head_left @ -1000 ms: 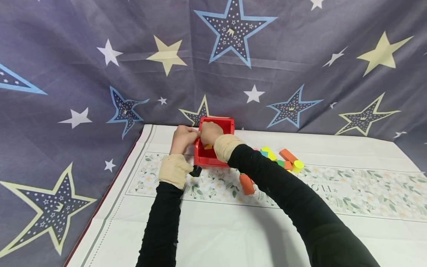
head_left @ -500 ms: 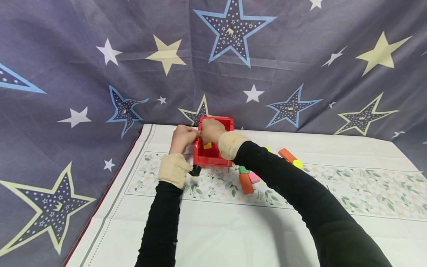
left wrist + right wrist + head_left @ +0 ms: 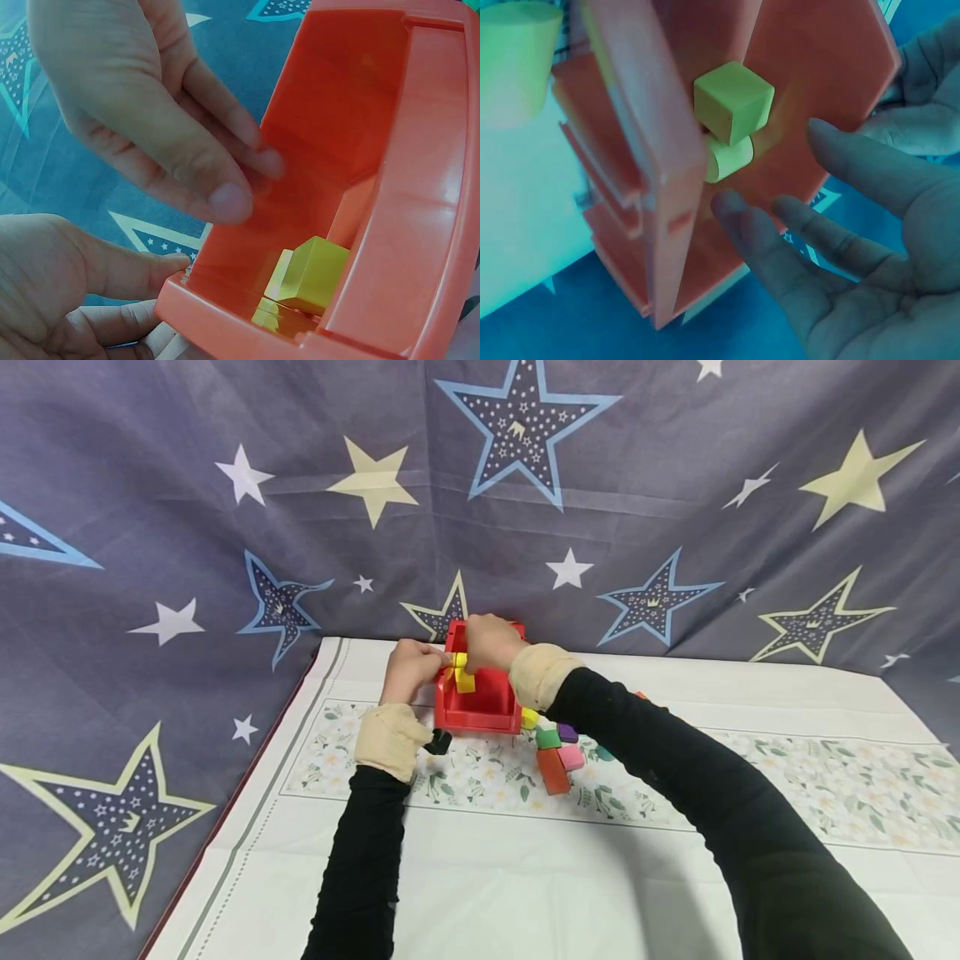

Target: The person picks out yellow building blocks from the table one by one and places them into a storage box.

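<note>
A red plastic bin [image 3: 477,723] stands at the back of the table. My left hand [image 3: 408,672] pinches its left edge between thumb and fingers. Inside the bin, against that side, lie a yellow cube [image 3: 733,103] and a yellow cylinder [image 3: 730,159], which touch or overlap in the right wrist view. My right hand [image 3: 492,643] hovers over the bin's far part, holding nothing, with its fingers parted from the thumb. In the left wrist view the right hand [image 3: 142,105] is slightly blurred, fingertips pointing into the bin above the cube [image 3: 315,274].
Right of the bin lie toy blocks: an orange one [image 3: 553,772], a pink one [image 3: 572,757], a green one [image 3: 548,739], a purple one [image 3: 567,732] and a yellow one [image 3: 529,718]. My right sleeve [image 3: 660,743] covers others. A starry curtain [image 3: 525,552] hangs right behind the bin.
My right hand has drawn back rightward and slightly up from the bin's left side, uncovering the yellow blocks. The right sleeve shifted right, showing more loose blocks. The left hand stays at the edge.
</note>
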A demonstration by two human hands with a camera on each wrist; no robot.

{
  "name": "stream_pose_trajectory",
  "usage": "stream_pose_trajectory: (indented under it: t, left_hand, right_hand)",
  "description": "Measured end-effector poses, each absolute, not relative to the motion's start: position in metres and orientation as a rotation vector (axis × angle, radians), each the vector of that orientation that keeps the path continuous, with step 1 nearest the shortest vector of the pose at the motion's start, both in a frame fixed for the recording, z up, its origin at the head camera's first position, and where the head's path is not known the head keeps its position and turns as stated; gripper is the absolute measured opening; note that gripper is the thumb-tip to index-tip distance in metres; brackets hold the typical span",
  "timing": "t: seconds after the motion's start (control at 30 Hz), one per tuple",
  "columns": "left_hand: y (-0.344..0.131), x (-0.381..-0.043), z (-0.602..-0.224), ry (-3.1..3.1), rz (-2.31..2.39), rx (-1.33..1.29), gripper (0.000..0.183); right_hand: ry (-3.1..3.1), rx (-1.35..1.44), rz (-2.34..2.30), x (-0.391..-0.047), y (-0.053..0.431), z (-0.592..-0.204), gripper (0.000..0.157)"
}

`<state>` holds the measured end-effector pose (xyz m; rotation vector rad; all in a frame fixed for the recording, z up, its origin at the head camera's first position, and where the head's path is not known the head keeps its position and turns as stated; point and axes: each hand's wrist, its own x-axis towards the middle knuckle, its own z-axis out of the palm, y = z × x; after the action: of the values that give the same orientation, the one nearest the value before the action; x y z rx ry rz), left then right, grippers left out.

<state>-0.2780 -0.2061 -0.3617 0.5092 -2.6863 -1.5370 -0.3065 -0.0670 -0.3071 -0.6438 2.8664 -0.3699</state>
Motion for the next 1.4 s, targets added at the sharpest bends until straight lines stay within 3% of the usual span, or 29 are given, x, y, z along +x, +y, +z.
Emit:
stream_pose_trajectory:
  t: [0.37,0.87,1.13,1.4]
  left_hand:
    - [-0.205,-0.276,-0.361,-2.688,-1.542,0.493,0.026]
    - [-0.205,-0.276,-0.360,-2.677,-1.599,0.507,0.029]
    - [-0.204,-0.275,-0.361,-2.663,-1.611,0.502,0.029]
    - [-0.204,-0.276,-0.361,-2.683,-1.598,0.523,0.028]
  right_hand:
    - [2.896,-0.649,-0.417,-0.311,-0.045,-0.300,0.026]
    - [2.879,-0.593,-0.541,-0.309,-0.003,-0.290,0.035]
    - [2.907,-0.683,-0.500,-0.303,0.019,-0.295,0.012]
    - [2.855,-0.696,-0.473,-0.297,0.033,-0.301,0.031]
